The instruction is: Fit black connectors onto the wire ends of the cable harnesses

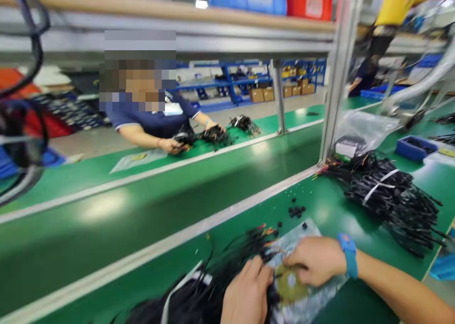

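Note:
Both my hands work at the near edge of a green bench (330, 205). My left hand (247, 293) is closed on a bundle of black wire leads (199, 291) with coloured ends. My right hand (314, 260), a blue band (348, 254) on its wrist, is curled over a clear plastic bag (302, 295) and pinches something small that I cannot make out. Motion smears the picture.
A tied bundle of black cables (391, 196) lies at the right, small black parts (296, 211) lie loose near it. A green conveyor belt (159, 205) runs across. Opposite, a co-worker's hands (170, 145) handle cable bundles. A blue tray (415, 148) sits far right.

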### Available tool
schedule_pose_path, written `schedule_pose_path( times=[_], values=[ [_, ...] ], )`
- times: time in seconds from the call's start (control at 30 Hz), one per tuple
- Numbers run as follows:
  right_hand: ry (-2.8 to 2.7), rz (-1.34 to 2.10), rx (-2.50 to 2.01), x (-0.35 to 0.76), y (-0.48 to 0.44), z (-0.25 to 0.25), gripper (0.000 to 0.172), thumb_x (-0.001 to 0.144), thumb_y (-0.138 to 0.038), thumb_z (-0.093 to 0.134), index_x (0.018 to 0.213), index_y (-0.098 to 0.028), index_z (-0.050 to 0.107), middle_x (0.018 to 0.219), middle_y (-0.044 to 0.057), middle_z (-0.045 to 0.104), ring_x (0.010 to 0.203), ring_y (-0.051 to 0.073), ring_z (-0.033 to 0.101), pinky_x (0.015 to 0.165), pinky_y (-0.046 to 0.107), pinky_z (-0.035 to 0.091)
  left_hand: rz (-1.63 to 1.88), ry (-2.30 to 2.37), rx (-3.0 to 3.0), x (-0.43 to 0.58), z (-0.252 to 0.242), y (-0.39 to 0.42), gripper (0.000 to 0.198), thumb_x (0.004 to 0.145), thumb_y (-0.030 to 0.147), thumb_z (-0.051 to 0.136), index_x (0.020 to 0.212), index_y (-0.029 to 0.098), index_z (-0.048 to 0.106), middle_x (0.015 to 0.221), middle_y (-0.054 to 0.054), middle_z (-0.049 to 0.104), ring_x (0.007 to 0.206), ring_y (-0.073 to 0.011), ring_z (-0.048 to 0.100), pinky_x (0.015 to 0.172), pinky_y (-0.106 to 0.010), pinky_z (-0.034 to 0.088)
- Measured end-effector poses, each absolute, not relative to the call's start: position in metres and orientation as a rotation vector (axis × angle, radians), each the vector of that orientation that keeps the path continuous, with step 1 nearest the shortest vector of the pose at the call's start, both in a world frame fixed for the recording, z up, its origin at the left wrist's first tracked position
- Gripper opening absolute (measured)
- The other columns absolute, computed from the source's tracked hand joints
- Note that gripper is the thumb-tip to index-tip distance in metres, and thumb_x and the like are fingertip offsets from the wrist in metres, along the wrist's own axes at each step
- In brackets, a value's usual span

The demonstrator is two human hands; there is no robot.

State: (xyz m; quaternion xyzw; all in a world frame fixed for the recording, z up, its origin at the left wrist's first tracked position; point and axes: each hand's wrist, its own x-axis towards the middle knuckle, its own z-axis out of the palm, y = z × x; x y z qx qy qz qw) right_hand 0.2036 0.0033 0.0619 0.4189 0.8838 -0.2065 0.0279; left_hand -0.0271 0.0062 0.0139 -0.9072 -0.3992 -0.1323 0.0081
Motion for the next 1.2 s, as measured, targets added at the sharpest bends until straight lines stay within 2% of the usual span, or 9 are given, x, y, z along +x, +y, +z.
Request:
schedule_pose_path(
  times=[0.1,0.23,0.47,0.73,1.0,1.2],
  values=[
    [2.716,-0.705,1.334,0.208,0.001,0.064,0.029,0.083,-0.020,0.050,0.104,-0.020,0.071,0.078,0.006,0.073,0.066,0.020,0.061,0.056,0.032,0.021,-0.232,-1.386,-2.875,-0.022,0.027,0.001,0.021,0.094,0.012,0.053,0.083,0.023,0.066,0.081,-0.001,0.062,0.075,-0.0186,0.062,0.065,-0.031,0.042],
    [2.681,-0.772,1.346,0.211,0.000,0.065,0.033,0.083,-0.019,0.049,0.109,-0.020,0.070,0.077,0.006,0.072,0.064,0.019,0.059,0.057,0.031,0.020,-0.147,-1.470,-2.980,-0.019,0.036,-0.001,0.019,0.097,0.014,0.052,0.087,0.022,0.065,0.083,-0.001,0.061,0.076,-0.0179,0.061,0.066,-0.031,0.040],
    [2.676,-0.772,1.382,0.209,-0.002,0.061,0.029,0.084,-0.018,0.050,0.105,-0.019,0.070,0.074,0.006,0.070,0.060,0.016,0.053,0.057,0.031,0.019,-0.147,-1.418,-3.062,-0.019,0.033,0.000,0.020,0.099,0.011,0.047,0.086,0.020,0.059,0.084,0.000,0.062,0.080,-0.0180,0.060,0.069,-0.031,0.041],
    [2.682,-0.731,1.374,0.206,-0.004,0.063,0.024,0.083,-0.017,0.050,0.098,-0.019,0.068,0.073,0.005,0.069,0.060,0.016,0.052,0.056,0.033,0.016,0.151,-1.355,-3.012,-0.008,0.040,0.004,0.024,0.099,0.009,0.042,0.087,0.019,0.061,0.091,-0.004,0.066,0.083,-0.0220,0.063,0.070,-0.035,0.044],
    [2.683,-0.727,1.379,0.206,-0.005,0.061,0.028,0.084,-0.017,0.050,0.105,-0.018,0.069,0.075,0.006,0.070,0.061,0.017,0.055,0.056,0.032,0.016,0.333,-1.460,-2.990,0.000,0.047,0.003,0.023,0.099,0.011,0.042,0.095,0.019,0.063,0.096,-0.005,0.070,0.091,-0.0255,0.067,0.074,-0.038,0.048],
    [2.674,-0.739,1.397,0.206,-0.005,0.061,0.028,0.084,-0.017,0.050,0.105,-0.019,0.069,0.076,0.006,0.071,0.062,0.016,0.055,0.056,0.032,0.016,0.326,-1.555,-2.965,0.001,0.051,0.002,0.022,0.100,0.014,0.043,0.095,0.021,0.063,0.091,-0.002,0.072,0.087,-0.0232,0.069,0.069,-0.034,0.044]
  ],
)
